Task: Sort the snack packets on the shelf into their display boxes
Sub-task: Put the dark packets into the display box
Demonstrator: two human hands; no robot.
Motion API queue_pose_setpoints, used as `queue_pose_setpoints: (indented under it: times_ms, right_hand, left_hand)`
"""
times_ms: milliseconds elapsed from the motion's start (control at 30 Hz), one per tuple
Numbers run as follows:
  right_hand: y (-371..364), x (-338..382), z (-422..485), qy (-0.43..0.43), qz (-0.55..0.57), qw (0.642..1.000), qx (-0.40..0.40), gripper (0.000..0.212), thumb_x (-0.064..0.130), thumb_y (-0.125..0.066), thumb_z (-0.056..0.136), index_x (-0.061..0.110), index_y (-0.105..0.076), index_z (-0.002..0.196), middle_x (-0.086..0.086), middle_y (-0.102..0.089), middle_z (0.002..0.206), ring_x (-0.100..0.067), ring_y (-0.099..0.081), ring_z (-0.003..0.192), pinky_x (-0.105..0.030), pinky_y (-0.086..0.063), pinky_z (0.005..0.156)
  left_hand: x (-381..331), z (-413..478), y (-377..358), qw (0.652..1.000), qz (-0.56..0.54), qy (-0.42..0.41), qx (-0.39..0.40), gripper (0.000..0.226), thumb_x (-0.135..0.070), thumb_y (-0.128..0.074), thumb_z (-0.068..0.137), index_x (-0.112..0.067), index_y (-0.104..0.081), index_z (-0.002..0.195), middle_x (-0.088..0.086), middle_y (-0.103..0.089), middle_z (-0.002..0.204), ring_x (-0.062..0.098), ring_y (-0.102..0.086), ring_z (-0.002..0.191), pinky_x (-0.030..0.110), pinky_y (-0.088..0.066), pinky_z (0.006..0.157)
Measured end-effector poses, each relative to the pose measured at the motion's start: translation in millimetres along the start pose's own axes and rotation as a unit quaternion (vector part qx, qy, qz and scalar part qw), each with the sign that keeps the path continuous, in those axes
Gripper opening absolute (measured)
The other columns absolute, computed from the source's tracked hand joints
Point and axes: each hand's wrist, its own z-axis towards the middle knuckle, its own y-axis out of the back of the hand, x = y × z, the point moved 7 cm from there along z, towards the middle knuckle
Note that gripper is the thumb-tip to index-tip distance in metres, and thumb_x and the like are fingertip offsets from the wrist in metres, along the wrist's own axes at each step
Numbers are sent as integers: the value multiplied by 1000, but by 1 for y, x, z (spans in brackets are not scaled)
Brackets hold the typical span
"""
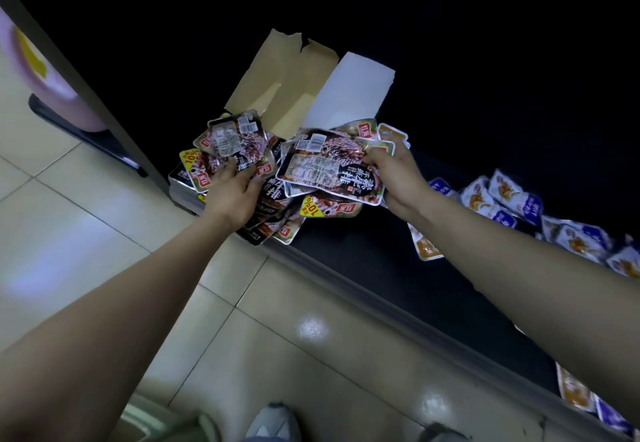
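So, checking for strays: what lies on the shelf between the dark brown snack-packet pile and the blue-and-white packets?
Head view: one orange-and-white plastic packet, partly under the right arm, on otherwise bare black shelf.

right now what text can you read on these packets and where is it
"10%": yellow badge on the dark packets at the left hand.
"10%", upside down: lower badge, under the big packet the right hand holds.
Chinese characters, red logos, barcodes, blue packets: too blurred to read.
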Motion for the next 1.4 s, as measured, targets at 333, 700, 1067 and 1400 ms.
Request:
queue_pose_setpoints:
  times_ms: [333, 700, 1067, 1400]
  right_hand:
    - [23, 12, -14, 7, -202, 963, 177, 26, 1, -53, 84, 26, -54, 86, -5, -54, 79, -22, -50, 74, -37, -36, 67]
    - [44, 9, -9, 4, -179, 973, 148, 28, 5, -59, 94, 16, -57, 119, -8, -63, 119, -24, -60, 113, -46, -44, 106]
    - [70, -20, -18, -75, -164, 974, 140, 57, 3, -66, 88, 7, -44, 140, -3, -64, 112, -4, -64, 87, -16, -51, 74]
    - [68, -18, -22, -90, -60, 985, 132, 36, -16, -55, 87, 14, -49, 106, -8, -63, 88, -14, -65, 66, -22, -55, 55]
  left_hand:
    - [-120, -27, 8, 953, -218, -181, 110, 78, -60, -70, 79, -31, -40, 144, -2, -45, 146, 12, -41, 133, 32, -36, 107]
    - [-111, -28, -61, 866, -438, 44, 236, 102, -37, -98, 38, -13, -60, 129, 8, -73, 111, 26, -70, 101, 41, -56, 88]
    - [-97, -37, -73, 790, -578, 149, 141, 22, -21, -78, 80, -18, -68, 100, 0, -76, 85, 19, -72, 72, 37, -60, 63]
    - [-105, -41, -73, 765, -617, 145, 114, 20, -15, -73, 86, -16, -68, 105, 3, -74, 98, 25, -72, 83, 47, -61, 69]
